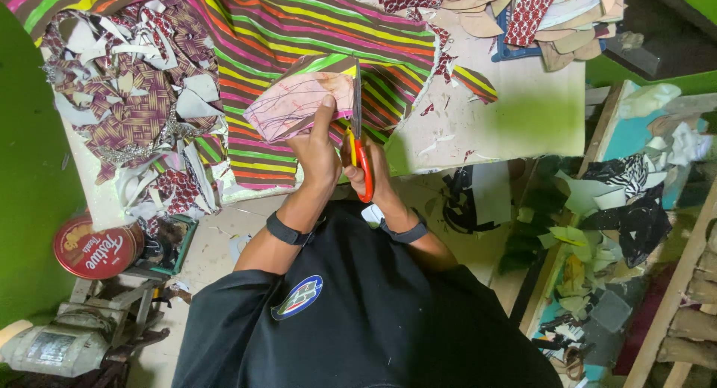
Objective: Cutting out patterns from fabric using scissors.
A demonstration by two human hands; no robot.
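My left hand (317,153) grips a pink patterned piece of fabric-covered card (295,104), thumb pressed on its right edge. In my right hand (371,177) are scissors (358,145) with orange and yellow handles. Their blades point up along the right edge of the pink piece. Both hands are held above the near edge of the worktable, over a striped cloth (299,29) in green, pink, yellow and brown.
A heap of cut fabric and paper scraps (131,97) lies at the table's left. Cut card shapes and red patterned pieces (523,14) are stacked at the far right. A round red tin (93,246) sits low left above a motor (52,347). More scraps fill shelves (627,209) at right.
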